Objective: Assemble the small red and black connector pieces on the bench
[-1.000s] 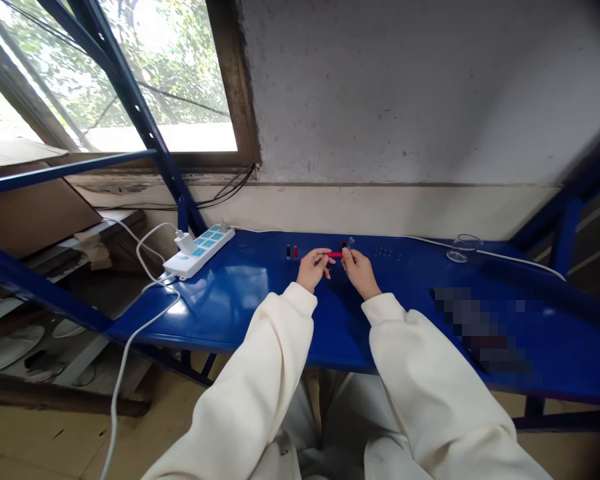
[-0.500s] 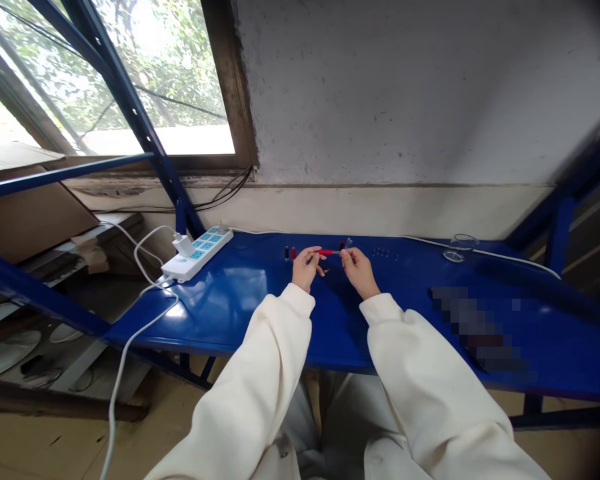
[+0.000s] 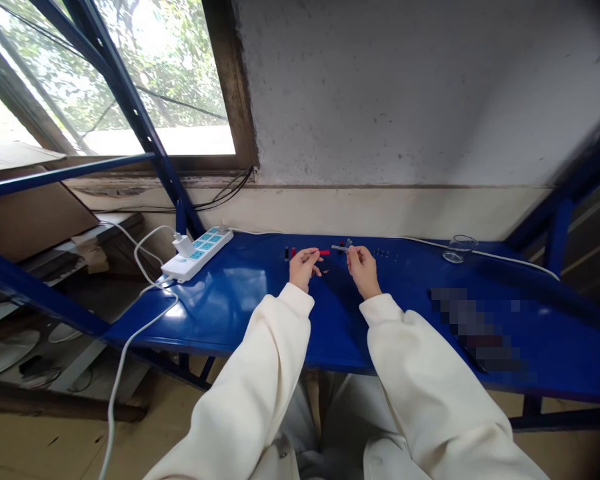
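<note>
Over the back of the blue table [image 3: 245, 313], my left hand [image 3: 303, 268] pinches a short red pen cap [image 3: 325, 253] whose end points right. My right hand [image 3: 364, 272] is closed on a slim clear pen barrel [image 3: 339, 249], its free end pointing left. A small gap separates the two pieces. Behind my left hand stand a small black piece [image 3: 287, 253] and a red piece [image 3: 294, 253]. More small dark red and greyish pieces [image 3: 349, 243] lie behind the gap. Several tiny parts [image 3: 381, 253] are lined up right of my right hand.
A white power strip [image 3: 197, 255] with a plug and cable lies at the table's left end. On the right are a clear glass [image 3: 460, 249] and a blurred dark object [image 3: 480, 330]. A white cable [image 3: 517, 259] runs along the back edge by the wall.
The red cap and the clear barrel, in line and touching or nearly so before, are now apart. My right hand has moved slightly right with the barrel, my left slightly left.
</note>
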The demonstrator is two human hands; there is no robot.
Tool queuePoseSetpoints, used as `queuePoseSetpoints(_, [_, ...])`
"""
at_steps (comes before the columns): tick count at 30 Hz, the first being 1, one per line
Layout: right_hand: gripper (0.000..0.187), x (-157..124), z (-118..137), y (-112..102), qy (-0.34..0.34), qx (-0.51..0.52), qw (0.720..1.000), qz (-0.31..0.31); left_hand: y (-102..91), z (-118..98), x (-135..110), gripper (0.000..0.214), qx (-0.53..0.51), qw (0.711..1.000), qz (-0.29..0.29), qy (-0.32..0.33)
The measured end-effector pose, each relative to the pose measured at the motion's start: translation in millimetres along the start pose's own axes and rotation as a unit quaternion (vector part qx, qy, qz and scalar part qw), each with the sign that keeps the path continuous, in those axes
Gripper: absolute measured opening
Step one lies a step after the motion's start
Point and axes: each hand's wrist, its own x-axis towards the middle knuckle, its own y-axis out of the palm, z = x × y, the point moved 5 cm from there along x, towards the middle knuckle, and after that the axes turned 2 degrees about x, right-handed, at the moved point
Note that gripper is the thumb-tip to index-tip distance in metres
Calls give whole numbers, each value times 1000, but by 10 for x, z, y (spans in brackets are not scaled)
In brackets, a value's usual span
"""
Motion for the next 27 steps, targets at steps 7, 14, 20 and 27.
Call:
queuePoseSetpoints(7, [37, -50, 72, 170, 16, 19, 993, 114, 93, 91, 1, 36, 3, 997, 72, -16])
queuePoseSetpoints(14, [35, -106, 39, 271, 52, 33, 980, 191, 84, 72, 4, 34, -54, 997, 53, -29])
queuePoseSetpoints(20, [29, -110, -44, 324, 17, -5, 973, 231, 81, 84, -4, 27, -52, 996, 66, -20])
queuePoseSetpoints(27, [27, -106, -92, 347, 1, -42, 970, 241, 99, 106, 7, 24, -49, 995, 91, -15])
